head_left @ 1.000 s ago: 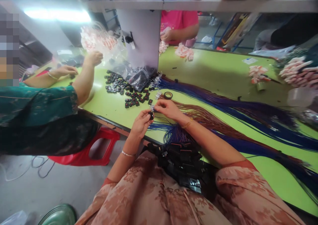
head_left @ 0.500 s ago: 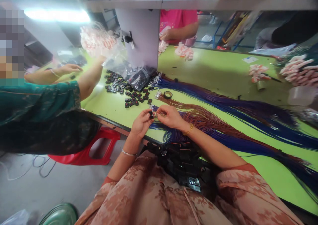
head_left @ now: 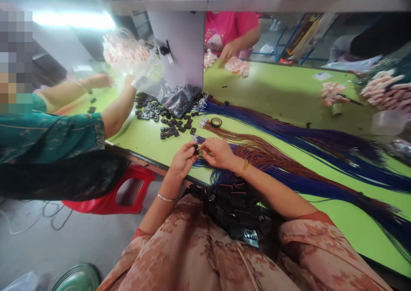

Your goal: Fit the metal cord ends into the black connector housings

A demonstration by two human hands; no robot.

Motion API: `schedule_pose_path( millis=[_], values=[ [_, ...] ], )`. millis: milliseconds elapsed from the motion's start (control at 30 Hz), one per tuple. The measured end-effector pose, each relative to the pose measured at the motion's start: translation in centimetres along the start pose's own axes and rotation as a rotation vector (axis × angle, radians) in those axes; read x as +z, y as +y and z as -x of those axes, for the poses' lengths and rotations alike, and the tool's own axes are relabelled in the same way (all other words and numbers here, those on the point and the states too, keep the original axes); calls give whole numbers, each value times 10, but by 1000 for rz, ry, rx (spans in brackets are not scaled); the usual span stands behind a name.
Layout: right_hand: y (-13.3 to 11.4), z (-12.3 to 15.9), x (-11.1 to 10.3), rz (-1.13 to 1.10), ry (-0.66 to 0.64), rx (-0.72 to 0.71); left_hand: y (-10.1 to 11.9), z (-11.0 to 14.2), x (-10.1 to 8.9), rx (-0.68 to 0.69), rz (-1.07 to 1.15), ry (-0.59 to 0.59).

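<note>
My left hand (head_left: 181, 161) is closed in a pinch on a small black connector housing (head_left: 195, 149). Right beside it, my right hand (head_left: 219, 155) pinches a thin wire end against the housing; whether the tip is inside it I cannot tell. Brown wires (head_left: 266, 152) with metal tips run from near my hands to the right, alongside blue wires (head_left: 297, 183). Loose black housings (head_left: 173, 124) lie scattered beyond my left hand. A heap of black connector parts (head_left: 234, 205) rests at my lap, below the table edge.
A roll of black tape (head_left: 216, 122) lies among the wires. Farther back are another blue wire bundle (head_left: 276, 126), a plastic bag (head_left: 180, 100) and an upright panel (head_left: 181, 51). A co-worker's arm (head_left: 118, 115) reaches in at left, above a red stool (head_left: 128, 192).
My right hand has shifted slightly at the housing, its fingers more extended. The left co-worker's far hand moved right. Across the table, the person in pink lowered a hand to the pale pink pieces.
</note>
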State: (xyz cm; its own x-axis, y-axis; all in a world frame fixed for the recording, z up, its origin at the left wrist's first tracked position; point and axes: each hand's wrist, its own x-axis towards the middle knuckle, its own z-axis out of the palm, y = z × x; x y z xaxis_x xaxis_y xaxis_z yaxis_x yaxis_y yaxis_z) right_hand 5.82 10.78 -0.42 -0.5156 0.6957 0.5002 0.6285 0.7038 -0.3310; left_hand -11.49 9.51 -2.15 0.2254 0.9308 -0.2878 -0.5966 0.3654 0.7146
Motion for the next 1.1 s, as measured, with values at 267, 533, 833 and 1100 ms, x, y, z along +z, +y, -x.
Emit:
schedule_pose_path(
  millis=[267, 533, 833, 1100],
  values=[
    [1, 4, 6, 69, -57, -76, -8, -2, 4, -21, -35, 61],
    [1, 5, 5, -71, -146, 62, -8, -1, 5, 18, -80, 108],
    [27, -13, -13, -147, -163, 302, -8, -2, 6, 9, -139, 104],
    [83, -20, -5, 286, -277, 590, -12, -10, 7, -6, -104, 98]
  ],
)
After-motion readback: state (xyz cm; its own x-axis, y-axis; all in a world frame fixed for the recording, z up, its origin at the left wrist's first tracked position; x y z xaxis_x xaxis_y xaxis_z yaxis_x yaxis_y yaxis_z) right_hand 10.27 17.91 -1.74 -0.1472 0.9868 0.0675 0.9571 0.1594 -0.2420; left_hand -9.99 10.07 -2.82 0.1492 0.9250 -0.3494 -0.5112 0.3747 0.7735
